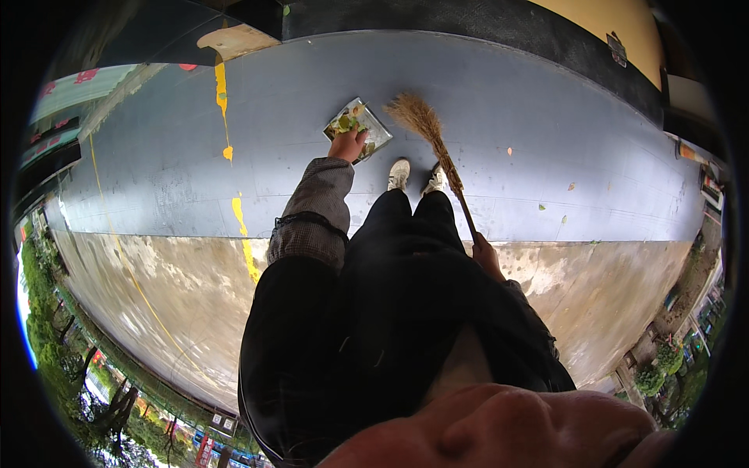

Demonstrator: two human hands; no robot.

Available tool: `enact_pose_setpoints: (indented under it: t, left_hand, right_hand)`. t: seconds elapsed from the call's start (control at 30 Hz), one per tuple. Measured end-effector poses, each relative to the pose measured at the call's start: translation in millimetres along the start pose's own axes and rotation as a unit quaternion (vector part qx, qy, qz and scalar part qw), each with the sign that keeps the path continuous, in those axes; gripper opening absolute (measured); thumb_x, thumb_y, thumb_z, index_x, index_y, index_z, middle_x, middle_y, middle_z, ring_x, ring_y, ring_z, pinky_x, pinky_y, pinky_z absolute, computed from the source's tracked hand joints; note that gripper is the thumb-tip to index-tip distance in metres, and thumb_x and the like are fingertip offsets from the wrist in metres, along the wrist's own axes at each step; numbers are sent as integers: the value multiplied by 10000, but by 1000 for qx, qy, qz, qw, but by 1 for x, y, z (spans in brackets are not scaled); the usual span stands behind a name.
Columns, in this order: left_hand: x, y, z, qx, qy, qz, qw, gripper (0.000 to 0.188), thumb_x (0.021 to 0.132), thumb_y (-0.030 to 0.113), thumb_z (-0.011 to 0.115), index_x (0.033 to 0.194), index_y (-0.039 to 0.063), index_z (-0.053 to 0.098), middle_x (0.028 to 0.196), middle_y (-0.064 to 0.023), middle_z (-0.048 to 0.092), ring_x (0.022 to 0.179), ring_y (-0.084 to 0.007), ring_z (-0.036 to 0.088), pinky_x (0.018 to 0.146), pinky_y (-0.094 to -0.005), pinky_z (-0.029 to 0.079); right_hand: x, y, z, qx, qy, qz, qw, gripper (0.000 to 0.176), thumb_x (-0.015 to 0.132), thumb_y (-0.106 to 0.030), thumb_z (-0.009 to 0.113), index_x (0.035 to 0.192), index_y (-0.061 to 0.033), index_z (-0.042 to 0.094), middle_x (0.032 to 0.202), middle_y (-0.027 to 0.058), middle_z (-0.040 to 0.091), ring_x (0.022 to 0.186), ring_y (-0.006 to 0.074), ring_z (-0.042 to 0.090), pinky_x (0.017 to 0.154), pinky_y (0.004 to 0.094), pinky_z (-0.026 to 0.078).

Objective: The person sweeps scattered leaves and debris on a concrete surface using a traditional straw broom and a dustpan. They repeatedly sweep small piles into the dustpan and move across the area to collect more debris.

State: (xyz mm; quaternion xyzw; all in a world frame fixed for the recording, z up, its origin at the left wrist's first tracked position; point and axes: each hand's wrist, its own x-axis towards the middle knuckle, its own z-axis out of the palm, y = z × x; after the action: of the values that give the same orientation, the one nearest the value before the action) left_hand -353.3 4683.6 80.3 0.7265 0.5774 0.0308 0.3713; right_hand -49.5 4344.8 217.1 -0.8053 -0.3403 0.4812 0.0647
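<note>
A metal dustpan (379, 138) with green and yellow leaves (345, 122) in it is ahead of my feet, slightly to the left. My left hand (349, 144) is over the pan's near left side with its fingers curled, and appears to grip the pan; the grip itself is hidden under the hand. In my right hand (485, 257) is the upper end of the wooden stick of a straw broom (433, 130). The broom slants forward and left, its bristle head fanned out to the right of the dustpan and apart from it.
Several loose leaves (542, 207) lie on the grey-painted floor (515, 99) to the right. A dark wall base (409, 19) runs along the far side. Yellow paint (220, 88) marks the floor at left. Worn bare concrete (169, 281) begins near my legs. My white shoes (399, 174) stand close to the pan.
</note>
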Motion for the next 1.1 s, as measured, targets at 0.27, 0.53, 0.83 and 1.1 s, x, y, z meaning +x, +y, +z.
enact_pose_setpoints:
  t: [0.27, 0.53, 0.83, 1.1]
  left_hand:
    - [7, 1, 0, -1, -12, 3, 1000, 418, 867, 412, 466, 828, 18, 600, 847, -212, 608, 804, -402, 574, 690, -476, 448]
    - [-9, 7, -13, 41, -74, 27, 996, 385, 873, 396, 462, 814, 36, 586, 824, -210, 601, 799, -421, 552, 670, -466, 441]
    - [14, 106, 24, 53, -124, 196, 971, 422, 866, 390, 486, 694, 9, 540, 698, -218, 574, 691, -422, 539, 603, -484, 414]
    - [22, 244, 128, 89, -229, 290, 925, 427, 859, 387, 489, 707, -7, 552, 742, -225, 584, 715, -414, 555, 623, -475, 429]
  right_hand:
    - [-58, 40, 26, 61, -21, 61, 996, 363, 826, -147, 483, 1183, -91, 515, 1024, 188, 610, 988, 330, 579, 800, 384, 460]
    - [-53, 45, 46, 266, 67, 104, 956, 342, 842, -187, 525, 1148, -36, 552, 849, 101, 634, 674, 125, 560, 599, 275, 456]
    - [-82, 63, 51, 515, 182, 274, 792, 401, 853, -223, 554, 1211, -51, 499, 656, 26, 526, 506, 105, 476, 448, 248, 391]
    - [-78, 125, 4, 530, 262, 283, 755, 409, 864, -135, 475, 1263, -58, 430, 583, -19, 421, 419, 70, 385, 358, 231, 325]
